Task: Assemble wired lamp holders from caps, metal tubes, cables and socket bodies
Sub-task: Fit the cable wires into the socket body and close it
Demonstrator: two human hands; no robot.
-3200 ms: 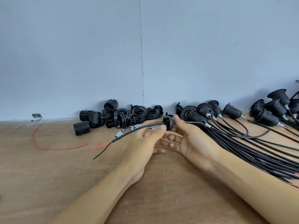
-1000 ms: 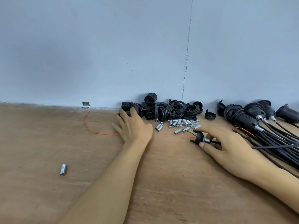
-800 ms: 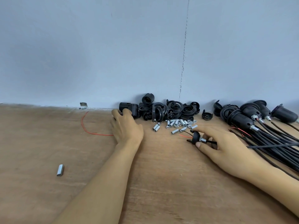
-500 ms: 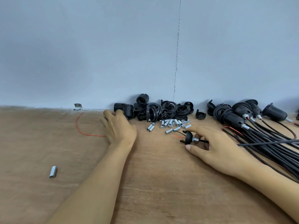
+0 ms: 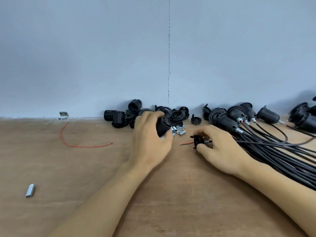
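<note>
My left hand (image 5: 150, 142) grips a black ribbed socket body (image 5: 162, 128), held just above the wooden table (image 5: 85, 168). My right hand (image 5: 220, 149) pinches a black cap (image 5: 197, 140) threaded on a black cable (image 5: 256, 142); a short metal tube sits behind the cap, and red and black wire ends (image 5: 186, 143) stick out to the left. The two hands are a short gap apart. A small heap of metal tubes (image 5: 179, 130) lies between them by the wall.
A pile of loose black socket bodies and caps (image 5: 123, 117) lies against the grey wall. Finished lamp holders (image 5: 236, 118) with long cables fan out on the right. A red wire (image 5: 73, 142) and a single metal tube (image 5: 30, 190) lie on the left.
My left hand has taken a socket body from the pile and carried it right, toward the cap. My right hand has stayed on the cap and cable.
</note>
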